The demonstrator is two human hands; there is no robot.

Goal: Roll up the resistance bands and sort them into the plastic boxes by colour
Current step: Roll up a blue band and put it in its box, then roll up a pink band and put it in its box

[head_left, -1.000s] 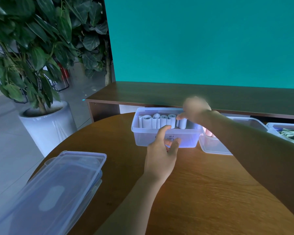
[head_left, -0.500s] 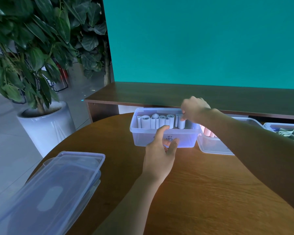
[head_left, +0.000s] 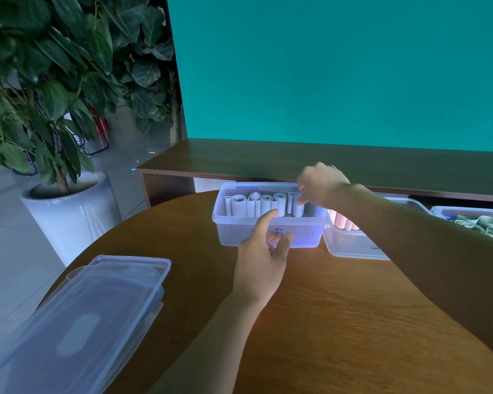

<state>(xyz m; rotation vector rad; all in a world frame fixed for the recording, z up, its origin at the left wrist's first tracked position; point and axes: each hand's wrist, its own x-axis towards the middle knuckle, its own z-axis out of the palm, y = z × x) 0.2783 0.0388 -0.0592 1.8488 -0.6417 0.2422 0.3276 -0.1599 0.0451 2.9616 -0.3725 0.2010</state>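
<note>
A clear plastic box (head_left: 234, 231) stands at the far side of the round wooden table (head_left: 339, 322). Several pale lilac rolled bands (head_left: 264, 204) stand upright in a row inside it. My right hand (head_left: 320, 184) reaches over the box from the right and pinches the top of the rightmost lilac roll (head_left: 296, 207). My left hand (head_left: 264, 257) holds the box's front wall, thumb on the rim and fingers against the front. A second clear box (head_left: 350, 245) to the right holds pink rolls (head_left: 343, 223). A third box (head_left: 450, 211) at the far right holds green rolls (head_left: 484, 224).
Stacked clear lids (head_left: 83, 317) lie on the table's left edge. A low wooden bench (head_left: 296, 163) runs behind the table against a teal wall. A large potted plant in a white pot (head_left: 69, 211) stands on the floor at left.
My right hand has pushed the rightmost lilac roll down into the row and now sits a little further back over the box. My left hand stays on the box's front.
</note>
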